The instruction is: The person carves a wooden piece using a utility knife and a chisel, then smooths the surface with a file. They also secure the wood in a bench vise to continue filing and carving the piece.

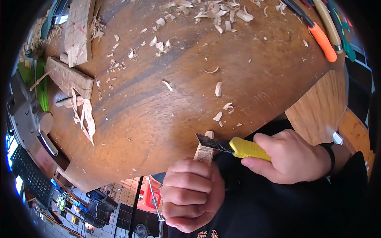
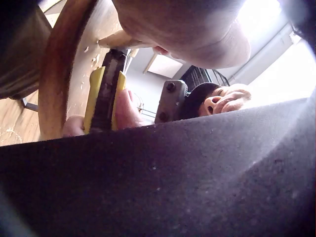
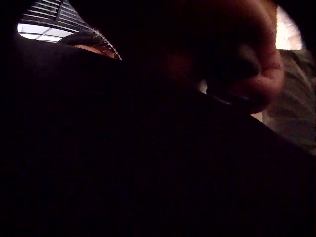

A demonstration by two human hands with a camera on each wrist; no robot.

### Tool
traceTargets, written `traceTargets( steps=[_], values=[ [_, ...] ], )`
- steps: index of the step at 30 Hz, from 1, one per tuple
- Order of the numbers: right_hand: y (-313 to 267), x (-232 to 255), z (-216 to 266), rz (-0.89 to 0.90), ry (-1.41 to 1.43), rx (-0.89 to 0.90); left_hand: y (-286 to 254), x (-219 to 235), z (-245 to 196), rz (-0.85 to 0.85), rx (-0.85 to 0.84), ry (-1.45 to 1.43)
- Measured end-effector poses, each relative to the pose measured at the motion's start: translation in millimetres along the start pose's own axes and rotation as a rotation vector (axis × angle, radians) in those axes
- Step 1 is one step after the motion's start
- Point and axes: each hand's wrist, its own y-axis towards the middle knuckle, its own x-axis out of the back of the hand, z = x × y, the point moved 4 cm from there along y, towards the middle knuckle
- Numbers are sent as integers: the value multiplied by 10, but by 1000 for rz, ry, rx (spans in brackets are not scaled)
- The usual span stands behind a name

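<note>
The left hand (image 1: 192, 194) is closed in a fist round a stick (image 1: 204, 154), whose lower length is hidden inside the fingers. The right hand (image 1: 289, 156) is curled firmly round a yellow knife (image 1: 250, 148), thumb along the handle; its far fingers are out of sight in the head view. Dark cloth (image 2: 158, 182) covers the lower half of the left wrist view, and the right wrist view is too dark to show the grip. The stick projects forward from the left fist, pale and squared, with a cut face at the blade (image 1: 216, 143) and a short end beyond it. The blade lies across the stick; how deep it bites cannot be told. The near edge of the table (image 1: 139, 150) passes just ahead of the left fist, and a few shavings (image 1: 218, 89) lie forward of the blade. Well apart, ahead and left of the left hand, stand wood blocks (image 1: 71, 77); ahead of the right hand, by the table's edge, is an orange handle (image 1: 323, 41), its tool cut off by the frame.
</note>
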Motion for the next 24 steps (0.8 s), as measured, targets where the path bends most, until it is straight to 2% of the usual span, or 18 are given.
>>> traceTargets(
  steps=[5, 7, 10, 14, 16, 19, 24],
  values=[
    [-12, -45, 32, -86, -31, 5, -73, -18, -14, 19, -18, 30],
    [-32, -49, 22, -112, -68, 19, -80, -32, -22, 125, -92, 85],
    [-122, -26, 3, -79, -65, -12, -94, -69, -17, 164, -130, 123],
    [-181, -13, -27, -54, -67, -30, -76, -31, -31, 156, -51, 135],
    [-155, -23, -18, -67, -57, -20, -59, 1, -9, 16, -29, 39],
    [-105, -51, -4, -77, -88, -24, -42, -8, -17, 104, -21, 55],
    [-13, -102, 24, -140, -103, -9, -71, -26, -24, 77, -41, 87]
  ],
)
